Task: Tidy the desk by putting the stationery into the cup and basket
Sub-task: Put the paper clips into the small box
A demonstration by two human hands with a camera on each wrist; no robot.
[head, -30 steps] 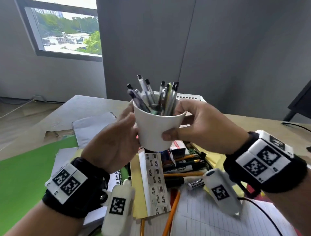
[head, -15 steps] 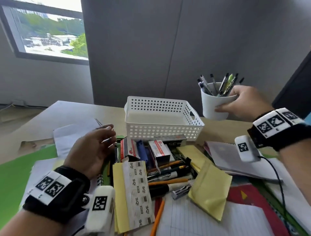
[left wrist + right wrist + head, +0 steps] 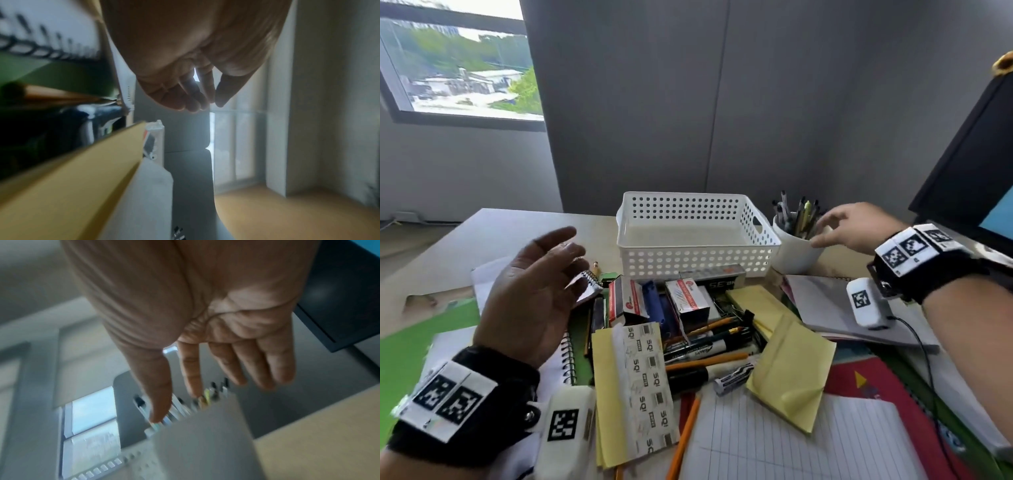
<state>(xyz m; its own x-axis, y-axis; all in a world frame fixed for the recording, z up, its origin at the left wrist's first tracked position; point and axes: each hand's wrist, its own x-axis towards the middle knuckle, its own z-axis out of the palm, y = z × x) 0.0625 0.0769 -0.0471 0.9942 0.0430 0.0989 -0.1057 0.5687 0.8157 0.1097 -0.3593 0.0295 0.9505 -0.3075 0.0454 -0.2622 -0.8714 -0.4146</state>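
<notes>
A white paper cup (image 3: 796, 251) full of pens (image 3: 796, 214) stands on the desk just right of the white perforated basket (image 3: 697, 262), which holds nothing. My right hand (image 3: 839, 228) hovers at the cup's right rim with fingers spread, apart from it; the right wrist view shows the straight fingers (image 3: 236, 368) above the cup (image 3: 205, 443). My left hand (image 3: 534, 291) floats palm-in over the spiral notebook (image 3: 566, 356), fingers relaxed and holding nothing. In front of the basket lies a heap of stationery: small boxes (image 3: 686, 303), markers (image 3: 709, 349), pencils (image 3: 686, 433) and yellow sticky pads (image 3: 791, 366).
A dark monitor (image 3: 969, 178) stands at the far right. Notebooks and lined paper (image 3: 791, 445) cover the near desk, with a green folder (image 3: 407, 342) at the left. A grey partition wall backs the desk, a window sits at upper left.
My right hand carried the cup from in front of me to the desk right of the basket and let go. The left hand released the cup earlier and drew back over the notebook.
</notes>
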